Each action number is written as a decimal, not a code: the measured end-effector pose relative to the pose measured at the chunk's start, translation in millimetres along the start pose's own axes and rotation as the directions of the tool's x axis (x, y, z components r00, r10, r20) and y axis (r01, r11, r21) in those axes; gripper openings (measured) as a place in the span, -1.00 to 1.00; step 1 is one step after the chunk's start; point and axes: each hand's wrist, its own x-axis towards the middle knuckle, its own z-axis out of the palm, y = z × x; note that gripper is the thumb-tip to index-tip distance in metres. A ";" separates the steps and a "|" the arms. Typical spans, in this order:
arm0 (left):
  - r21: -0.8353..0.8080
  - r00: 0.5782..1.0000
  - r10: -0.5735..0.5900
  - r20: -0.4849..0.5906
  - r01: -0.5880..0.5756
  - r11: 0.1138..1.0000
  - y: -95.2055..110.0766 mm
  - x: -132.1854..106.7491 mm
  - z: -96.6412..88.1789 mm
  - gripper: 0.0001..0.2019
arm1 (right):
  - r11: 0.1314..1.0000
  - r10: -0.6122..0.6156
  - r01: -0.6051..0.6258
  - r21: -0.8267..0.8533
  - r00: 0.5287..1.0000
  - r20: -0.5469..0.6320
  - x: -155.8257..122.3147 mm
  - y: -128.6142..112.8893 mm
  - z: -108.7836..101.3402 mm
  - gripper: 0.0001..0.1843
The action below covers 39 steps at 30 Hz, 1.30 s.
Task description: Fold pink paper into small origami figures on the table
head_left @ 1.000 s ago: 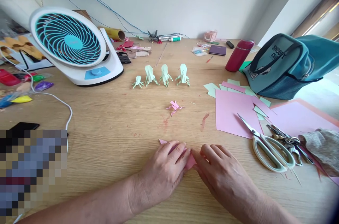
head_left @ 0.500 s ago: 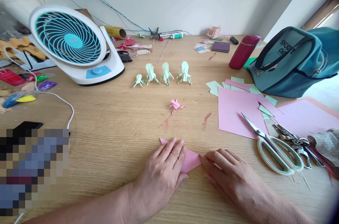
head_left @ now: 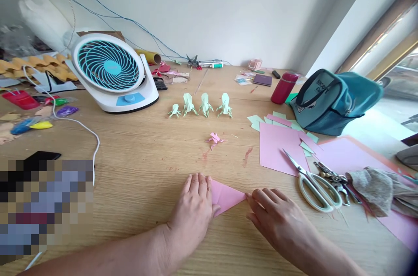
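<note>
A folded piece of pink paper (head_left: 226,195) lies on the wooden table, its visible part tapering to a point at the right. My left hand (head_left: 194,208) rests flat across its left part, fingers stretched out, hiding that side. At the right tip, my right hand (head_left: 277,215) has its fingers closed on the corner in a pinch. Beyond my hands sits a small pink origami figure (head_left: 215,139) with thin legs. Several pale green origami figures (head_left: 204,104) stand in a row farther back, the leftmost one smaller.
Scissors (head_left: 313,184) lie right of my right hand, partly over a pink sheet (head_left: 277,143), near a bunch of keys (head_left: 336,180) and a grey cloth (head_left: 372,189). A red bottle (head_left: 284,88) and teal bag (head_left: 336,102) stand behind. A white fan (head_left: 114,71) stands back left.
My left hand has slid left over the paper, so more of the pink surface shows. My right hand stays at the right tip. The view has tilted up and shifted.
</note>
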 end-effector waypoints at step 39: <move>0.029 0.991 -0.054 0.126 0.051 0.998 5.8 1.8 -10.9 -0.39 | 0.967 0.199 -0.184 -0.177 0.977 0.071 0.4 -10.4 -4.3 -0.89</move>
